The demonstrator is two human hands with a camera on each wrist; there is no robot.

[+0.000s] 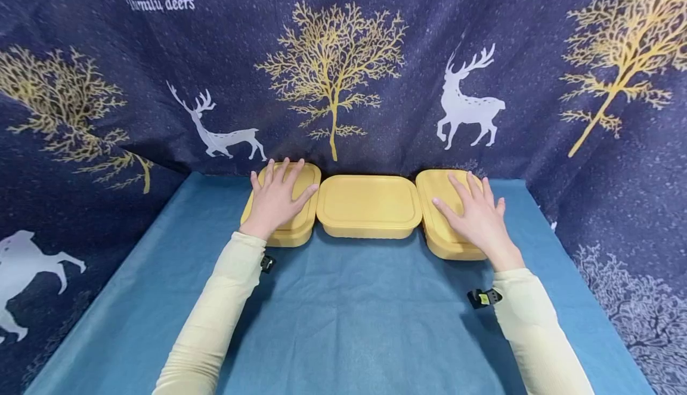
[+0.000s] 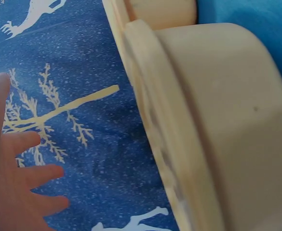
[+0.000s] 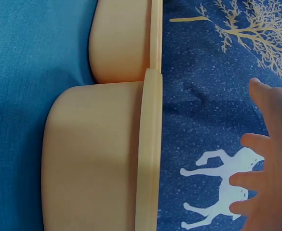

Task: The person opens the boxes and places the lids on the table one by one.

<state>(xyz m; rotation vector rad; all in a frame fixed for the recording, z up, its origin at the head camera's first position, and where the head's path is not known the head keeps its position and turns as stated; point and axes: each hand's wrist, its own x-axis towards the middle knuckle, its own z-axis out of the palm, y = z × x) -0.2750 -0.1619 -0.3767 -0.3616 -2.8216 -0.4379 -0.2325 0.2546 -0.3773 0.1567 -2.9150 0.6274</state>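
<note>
Three yellow lidded boxes stand side by side at the back of the blue cloth. My left hand [image 1: 277, 200] is over the left box [image 1: 292, 237], its fingers spread and pointing to the back. A gap shows between that hand and the lid [image 2: 165, 115] in the left wrist view. Over the right box [image 1: 448, 246] is my right hand [image 1: 479, 216], also with spread fingers, and the right wrist view shows it apart from the lid [image 3: 149, 154]. Between them sits the middle box [image 1: 369, 204], its lid on and its long side facing me. Neither hand holds anything.
Blue cloth [image 1: 343, 317] covers the table in front of the boxes. Close behind them hangs a dark blue curtain [image 1: 376, 114] printed with deer and trees. A black strap [image 1: 483, 298] is on the right wrist, and another [image 1: 267, 264] on the left.
</note>
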